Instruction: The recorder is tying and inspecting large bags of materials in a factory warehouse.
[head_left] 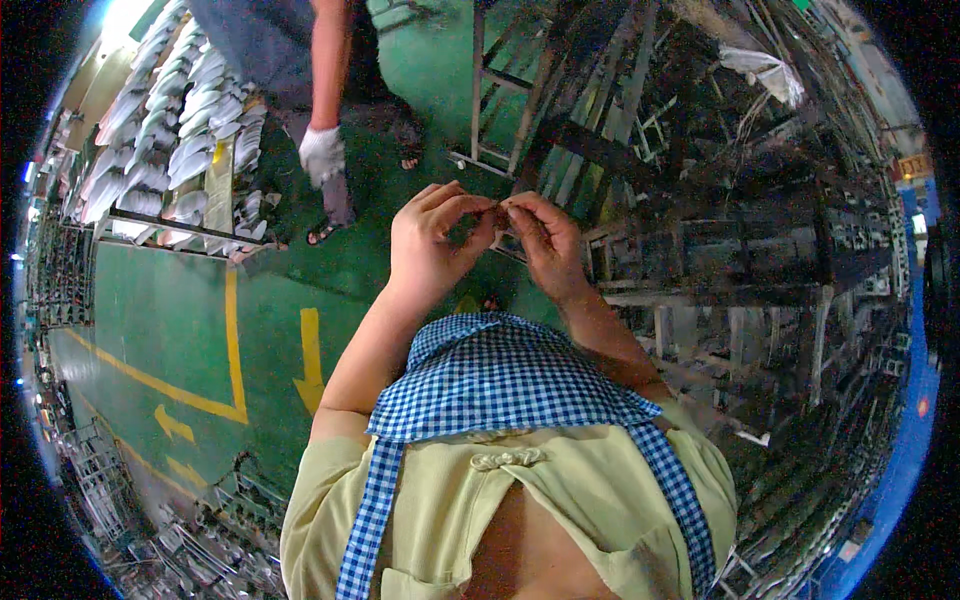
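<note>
Both of my hands are raised in front of my chest, their fingertips meeting at the middle of the view. My left hand (pixel 432 240) pinches with thumb and forefinger, the other fingers curled. Opposite it, my right hand (pixel 548 240) pinches toward the same spot. Between the fingertips is a small dark thing (pixel 500 213), too small to make out. Below my hands hangs the blue-and-white checked apron (pixel 500 365) that I wear over a pale yellow-green shirt.
Ahead on the left, a co-worker's hand in a white glove (pixel 323 155) hangs down. A rack of stacked pale curved pieces (pixel 195 130) stands far left. Dark metal racks (pixel 700 240) fill the right side. Yellow arrows and lines (pixel 310 350) mark the green floor (pixel 160 310).
</note>
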